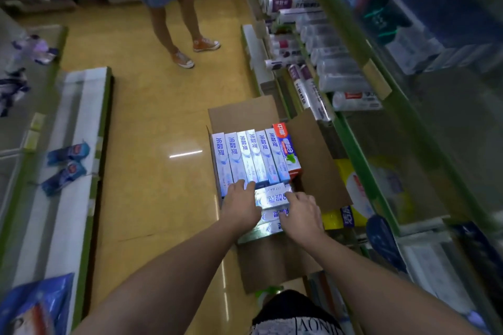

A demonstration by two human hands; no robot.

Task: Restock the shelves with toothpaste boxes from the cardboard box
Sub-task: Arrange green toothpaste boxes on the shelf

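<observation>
In the cardboard box (313,160), the left hand (241,204) lies flat-fingered on the toothpaste row's (250,158) near ends; the right hand (302,215) grips a crosswise toothpaste box (272,196).

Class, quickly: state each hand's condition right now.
Left hand: open, resting on upright toothpaste boxes.
Right hand: gripping a lying toothpaste box.

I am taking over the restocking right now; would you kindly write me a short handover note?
Left hand: fingers flat on the row of white-and-blue toothpaste boxes standing in the open brown cardboard box on the floor.
Right hand: grips the crosswise white-and-blue boxes at its near end.
A red-and-blue toothpaste box sits rightmost.
Done: none lifted out; box looks full.
Left: move boxes to the green-edged shelves at right.
</observation>
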